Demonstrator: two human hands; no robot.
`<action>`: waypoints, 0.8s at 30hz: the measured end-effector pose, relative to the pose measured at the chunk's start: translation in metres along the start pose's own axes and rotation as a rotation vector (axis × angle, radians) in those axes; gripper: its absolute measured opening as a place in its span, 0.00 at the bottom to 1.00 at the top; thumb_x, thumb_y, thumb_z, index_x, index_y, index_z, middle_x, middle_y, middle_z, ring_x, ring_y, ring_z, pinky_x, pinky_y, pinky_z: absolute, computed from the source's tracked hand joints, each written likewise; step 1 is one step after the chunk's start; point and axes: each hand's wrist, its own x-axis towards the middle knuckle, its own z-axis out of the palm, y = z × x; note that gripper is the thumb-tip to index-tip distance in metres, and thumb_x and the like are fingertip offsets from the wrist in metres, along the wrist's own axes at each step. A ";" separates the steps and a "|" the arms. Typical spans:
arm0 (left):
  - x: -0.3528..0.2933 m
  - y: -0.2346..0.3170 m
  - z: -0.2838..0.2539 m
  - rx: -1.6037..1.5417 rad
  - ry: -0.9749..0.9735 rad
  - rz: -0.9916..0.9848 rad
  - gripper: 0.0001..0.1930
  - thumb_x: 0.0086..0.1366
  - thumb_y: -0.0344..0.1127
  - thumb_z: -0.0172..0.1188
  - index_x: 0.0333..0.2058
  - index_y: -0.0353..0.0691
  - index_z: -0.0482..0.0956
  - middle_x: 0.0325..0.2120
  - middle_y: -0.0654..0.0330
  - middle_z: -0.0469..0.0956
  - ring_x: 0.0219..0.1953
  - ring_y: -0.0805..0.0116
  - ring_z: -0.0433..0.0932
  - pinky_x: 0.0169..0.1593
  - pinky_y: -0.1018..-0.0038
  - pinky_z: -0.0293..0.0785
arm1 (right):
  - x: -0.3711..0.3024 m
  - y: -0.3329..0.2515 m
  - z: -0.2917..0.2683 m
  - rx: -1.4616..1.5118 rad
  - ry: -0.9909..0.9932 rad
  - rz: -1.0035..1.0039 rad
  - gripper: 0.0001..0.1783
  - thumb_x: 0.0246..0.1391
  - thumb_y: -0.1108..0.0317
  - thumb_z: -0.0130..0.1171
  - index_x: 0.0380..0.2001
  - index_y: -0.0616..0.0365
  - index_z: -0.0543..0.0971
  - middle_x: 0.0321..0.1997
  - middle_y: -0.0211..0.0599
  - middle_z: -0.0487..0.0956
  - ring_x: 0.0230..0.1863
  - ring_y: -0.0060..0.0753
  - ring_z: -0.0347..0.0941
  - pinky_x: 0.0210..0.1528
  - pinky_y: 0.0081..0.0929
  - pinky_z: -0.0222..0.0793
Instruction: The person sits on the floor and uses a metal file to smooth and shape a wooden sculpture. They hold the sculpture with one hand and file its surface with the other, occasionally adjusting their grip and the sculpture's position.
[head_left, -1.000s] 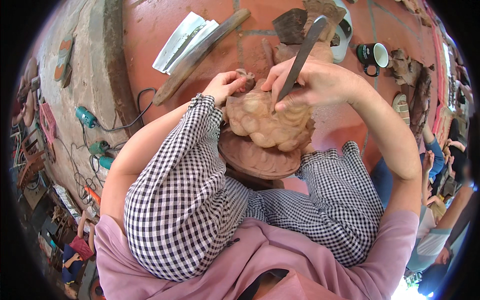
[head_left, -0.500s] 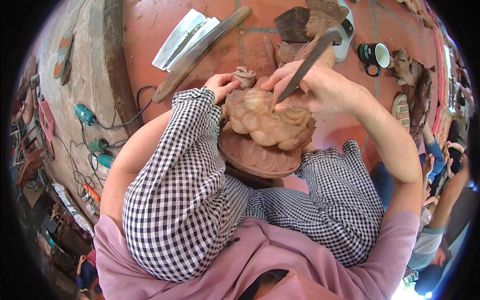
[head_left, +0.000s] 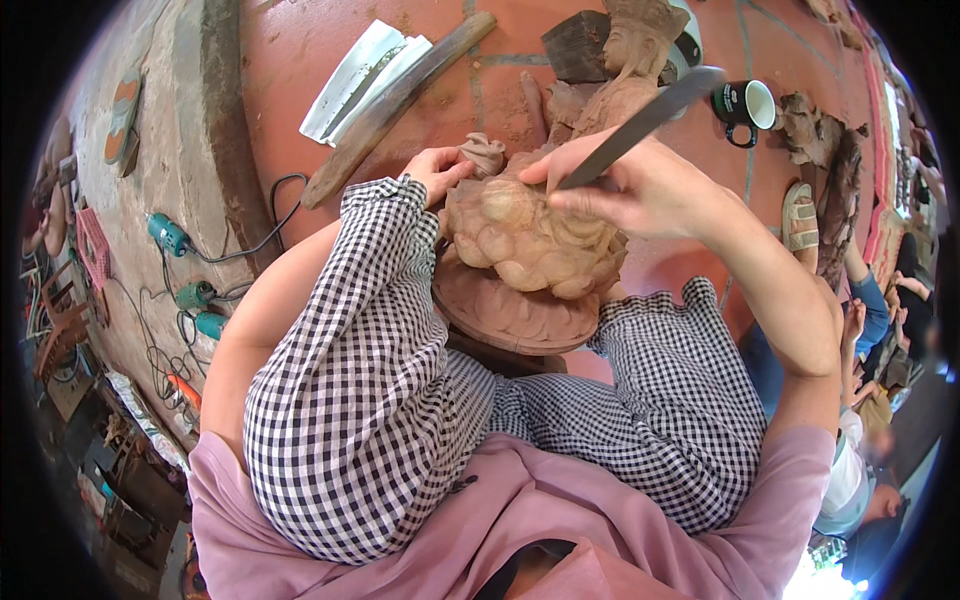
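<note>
A carved wooden piece (head_left: 520,235) with rounded, cloud-like lobes sits between my knees, pale brown on its face. Beneath it lies a darker oval carved wooden base (head_left: 520,315). My left hand (head_left: 438,170) grips the far left edge of the carving, its fingertips beside a small twisted wooden knob (head_left: 483,153). Over the right part of the carving, my right hand (head_left: 630,190) pinches a long, flat dark blade-like tool (head_left: 645,125). Its free end points up and to the right, slightly blurred. The fingers hide whether its lower end touches the wood.
Beyond the carving stands a carved wooden figure (head_left: 630,60) by a dark wood block (head_left: 577,47). A long wooden bar (head_left: 395,110) and white paper (head_left: 350,80) lie far left. A black mug (head_left: 743,110) is at right. Green power tools (head_left: 168,233) with cords lie left; people are at right.
The tool has swung lower toward the right, and my right hand has turned with it. My left hand keeps its grip on the carving. The whole view has shifted slightly.
</note>
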 end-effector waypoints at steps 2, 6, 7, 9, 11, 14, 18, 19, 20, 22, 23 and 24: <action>-0.003 0.003 0.000 0.019 0.007 -0.015 0.17 0.71 0.44 0.55 0.43 0.34 0.77 0.36 0.64 0.79 0.39 0.76 0.74 0.46 0.74 0.72 | -0.007 -0.008 0.000 -0.012 0.114 0.095 0.08 0.51 0.70 0.66 0.34 0.61 0.80 0.35 0.36 0.80 0.36 0.32 0.77 0.37 0.28 0.74; -0.006 0.008 -0.001 0.057 0.019 -0.056 0.17 0.71 0.45 0.55 0.44 0.33 0.77 0.37 0.63 0.79 0.39 0.76 0.74 0.46 0.74 0.72 | -0.021 -0.007 0.007 0.039 0.136 0.149 0.06 0.51 0.73 0.66 0.30 0.64 0.79 0.36 0.33 0.80 0.35 0.24 0.75 0.36 0.23 0.72; -0.005 0.010 -0.001 0.064 0.009 -0.051 0.17 0.71 0.45 0.55 0.44 0.33 0.77 0.37 0.63 0.79 0.39 0.75 0.74 0.45 0.73 0.73 | -0.025 -0.009 0.010 0.054 0.125 0.156 0.05 0.51 0.75 0.65 0.29 0.65 0.79 0.39 0.32 0.80 0.36 0.21 0.74 0.37 0.21 0.71; -0.004 0.012 -0.001 0.080 -0.009 -0.042 0.18 0.71 0.45 0.54 0.44 0.33 0.77 0.37 0.62 0.79 0.39 0.75 0.75 0.45 0.73 0.73 | -0.025 -0.010 0.015 0.118 0.133 0.151 0.06 0.49 0.75 0.66 0.29 0.65 0.79 0.41 0.33 0.80 0.38 0.22 0.75 0.40 0.23 0.73; -0.005 0.011 0.000 0.029 -0.005 -0.009 0.18 0.71 0.45 0.54 0.44 0.33 0.77 0.37 0.62 0.79 0.39 0.75 0.75 0.45 0.73 0.73 | -0.023 -0.005 0.019 0.169 0.131 0.073 0.07 0.49 0.74 0.67 0.29 0.65 0.79 0.43 0.34 0.80 0.39 0.23 0.76 0.42 0.23 0.73; -0.007 0.013 -0.001 -0.002 0.001 0.023 0.18 0.70 0.45 0.55 0.46 0.34 0.78 0.39 0.59 0.81 0.41 0.73 0.77 0.48 0.72 0.72 | -0.018 -0.004 0.018 0.047 0.180 0.037 0.12 0.46 0.69 0.70 0.32 0.64 0.79 0.38 0.37 0.81 0.35 0.35 0.78 0.36 0.29 0.73; -0.004 0.005 -0.004 -0.015 -0.011 0.018 0.18 0.70 0.44 0.55 0.46 0.33 0.79 0.39 0.58 0.82 0.42 0.72 0.78 0.50 0.72 0.72 | -0.018 -0.002 0.017 0.113 0.174 0.152 0.12 0.47 0.70 0.69 0.35 0.64 0.81 0.38 0.38 0.82 0.37 0.34 0.78 0.39 0.29 0.74; -0.002 0.005 -0.004 -0.015 -0.020 0.026 0.18 0.70 0.43 0.55 0.45 0.33 0.79 0.39 0.59 0.82 0.41 0.72 0.78 0.49 0.72 0.72 | -0.019 -0.002 0.015 0.153 0.163 0.164 0.10 0.48 0.71 0.68 0.34 0.64 0.81 0.39 0.38 0.83 0.38 0.32 0.78 0.40 0.27 0.74; -0.002 0.004 -0.001 -0.054 0.003 0.028 0.17 0.70 0.43 0.55 0.44 0.33 0.79 0.38 0.59 0.82 0.40 0.72 0.77 0.48 0.71 0.72 | -0.020 -0.003 0.014 0.193 0.150 0.176 0.09 0.49 0.72 0.68 0.33 0.64 0.81 0.40 0.37 0.83 0.39 0.29 0.78 0.42 0.26 0.74; 0.000 0.002 0.000 -0.066 0.007 0.011 0.17 0.70 0.43 0.55 0.43 0.33 0.79 0.37 0.60 0.82 0.39 0.72 0.77 0.48 0.72 0.72 | -0.020 -0.003 0.012 0.183 0.122 0.149 0.07 0.50 0.72 0.67 0.32 0.65 0.81 0.41 0.37 0.84 0.40 0.27 0.78 0.44 0.25 0.75; 0.000 0.001 0.000 -0.073 0.012 -0.001 0.17 0.70 0.44 0.55 0.42 0.33 0.79 0.37 0.60 0.82 0.39 0.73 0.77 0.47 0.72 0.72 | -0.018 -0.003 0.012 0.133 0.106 0.111 0.07 0.50 0.72 0.67 0.32 0.65 0.81 0.41 0.37 0.84 0.41 0.28 0.78 0.44 0.26 0.75; 0.000 -0.001 -0.001 -0.065 0.015 0.003 0.17 0.70 0.44 0.55 0.42 0.34 0.79 0.36 0.60 0.82 0.39 0.73 0.77 0.47 0.72 0.72 | -0.017 -0.002 0.012 0.082 0.090 0.072 0.07 0.50 0.72 0.67 0.31 0.65 0.81 0.41 0.37 0.84 0.41 0.29 0.78 0.45 0.26 0.75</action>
